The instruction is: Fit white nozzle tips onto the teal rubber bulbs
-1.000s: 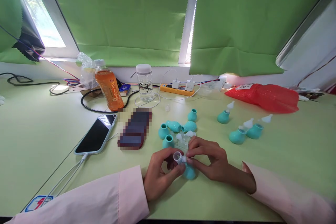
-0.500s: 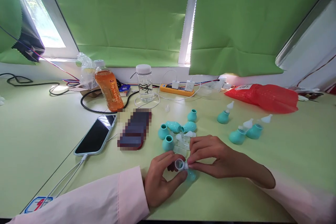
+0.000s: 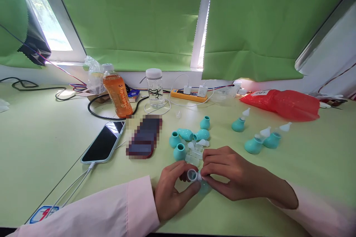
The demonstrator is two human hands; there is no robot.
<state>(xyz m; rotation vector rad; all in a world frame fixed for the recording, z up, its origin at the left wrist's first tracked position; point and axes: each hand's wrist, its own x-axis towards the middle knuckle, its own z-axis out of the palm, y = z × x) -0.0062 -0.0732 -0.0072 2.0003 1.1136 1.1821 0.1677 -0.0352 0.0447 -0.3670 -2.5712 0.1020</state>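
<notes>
One translucent plastic tube (image 3: 191,175), round-mouthed and narrower at one end, is between the left hand (image 3: 175,192) and the right hand (image 3: 233,172). The left pinches its wall; the right grasps the narrow end, whose tip is hidden. Beside it, a teal bulb (image 3: 205,188) shows only partly, its outline unclear.

lane: between loose bulbs (image 3: 185,134) and nozzle-tipped bulbs (image 3: 253,146) | left block: phone (image 3: 102,142)

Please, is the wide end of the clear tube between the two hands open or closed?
Open: the clear tube shows a round, hollow mouth with no cap over it, while the left hand holds it.
</notes>
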